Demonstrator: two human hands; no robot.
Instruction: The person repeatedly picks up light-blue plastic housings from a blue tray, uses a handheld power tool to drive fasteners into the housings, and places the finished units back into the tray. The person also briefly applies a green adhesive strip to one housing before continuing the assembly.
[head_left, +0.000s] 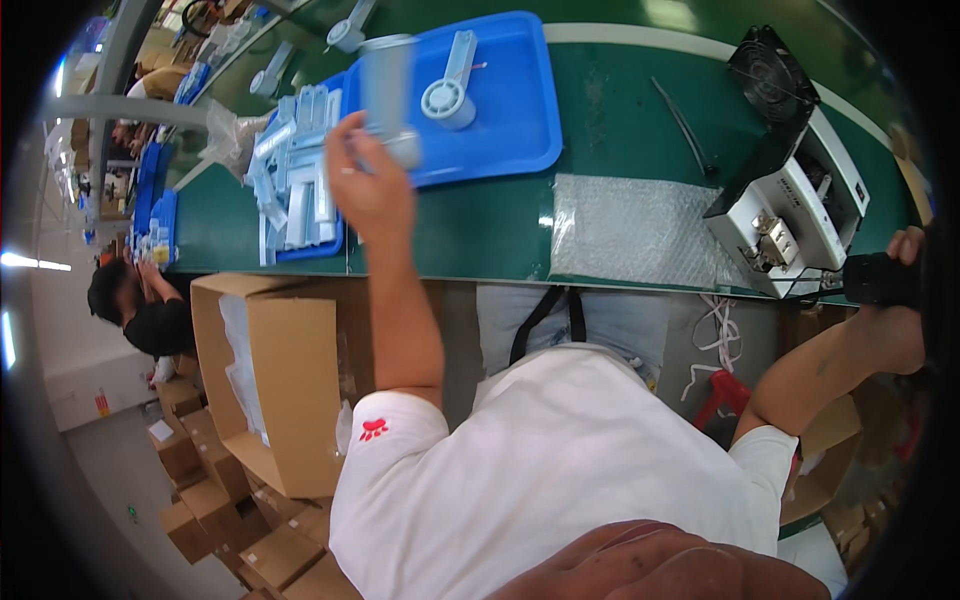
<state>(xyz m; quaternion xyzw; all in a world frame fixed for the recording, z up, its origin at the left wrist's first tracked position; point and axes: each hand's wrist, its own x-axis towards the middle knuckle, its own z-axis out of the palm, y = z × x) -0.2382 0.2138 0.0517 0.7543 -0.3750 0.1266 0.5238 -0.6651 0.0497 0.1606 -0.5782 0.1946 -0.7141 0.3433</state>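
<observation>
Above the left side of a blue tray (510, 130), the left hand (372, 190) is raised, and its fingers are closed, as far as the motion blur allows to see, on the lower end of a light-blue plastic part (388, 85). A second part with a round slotted head (447, 101) lies in this tray, its handle pointing toward the far edge. Just beside the tray's left edge, a blue bin (323, 249) carries a pile of light-blue pieces (283, 150), and it reaches near the front edge of the green worktop (480, 230).

Close to the worktop's front right corner, the right hand (905, 247) has its fingers curled over a black cylindrical object (880, 281) and grips it. Beside this object stands a white and black device (800, 205). Between tray and device, a sheet of bubble wrap (640, 230) lies along the front edge, with a thin black strip (680, 122) farther back. Below the front edge, toward its left end, stands a cardboard box (295, 385).
</observation>
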